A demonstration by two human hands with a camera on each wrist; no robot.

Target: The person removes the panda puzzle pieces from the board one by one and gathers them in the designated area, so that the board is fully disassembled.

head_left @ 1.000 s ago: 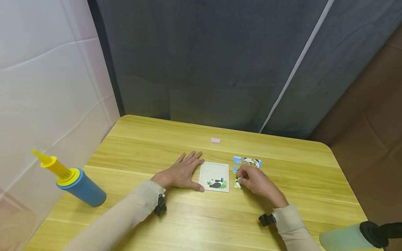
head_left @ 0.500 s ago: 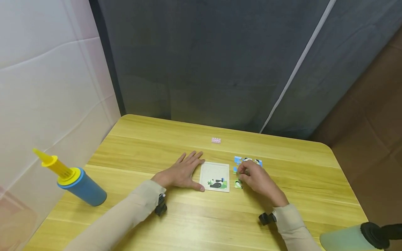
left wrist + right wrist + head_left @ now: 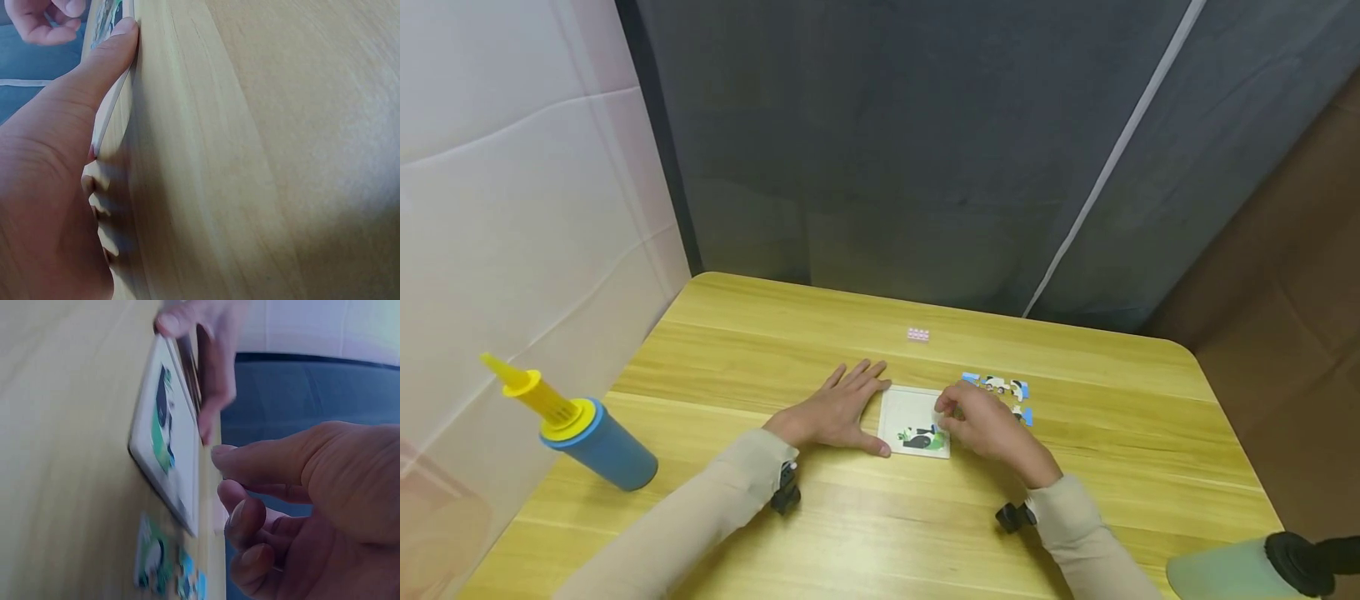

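A small white puzzle tray lies on the wooden table, with a panda picture filling its lower part. My left hand rests flat beside the tray, its thumb against the tray's near left edge. My right hand hovers at the tray's right edge with curled fingers. Thumb and forefinger pinch together in the right wrist view, and a pale sliver of a puzzle piece shows between them. Several loose pieces lie to the right of the tray. A green one sits under my right hand.
A blue air pump with a yellow nozzle lies at the table's left edge. A tiny pink block sits behind the tray. A pale green bottle with a black cap is at the front right corner. Dark curtain hangs behind the table.
My right hand has moved left from the loose pieces to the tray's right edge. A blue piece that it covered now shows. The left hand has stayed put.
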